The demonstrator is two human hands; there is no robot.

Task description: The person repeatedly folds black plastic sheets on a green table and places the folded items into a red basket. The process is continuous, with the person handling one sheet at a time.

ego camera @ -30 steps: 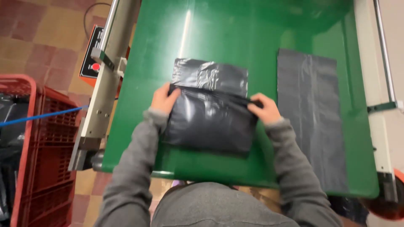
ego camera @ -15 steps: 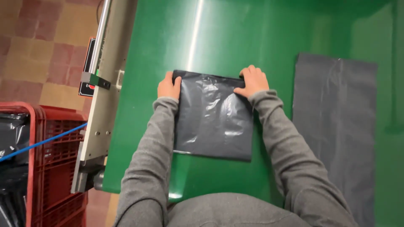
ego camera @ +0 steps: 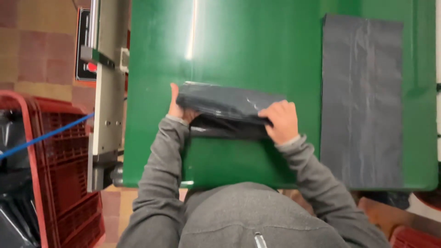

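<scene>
left hand (ego camera: pixel 177 106), right hand (ego camera: pixel 280 120) | gripping folded dark bag (ego camera: pixel 225 103) | green table (ego camera: pixel 257 50)

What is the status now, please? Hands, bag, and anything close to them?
Left hand and right hand both grip the folded black bag. Bag lifted partly off green table. Flat grey bag lies apart, right.

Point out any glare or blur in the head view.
Head view: a bright streak of glare runs down the green table above the folded black bag; the left hand and right hand look slightly soft; the flat bag shows sharp wrinkles.
</scene>
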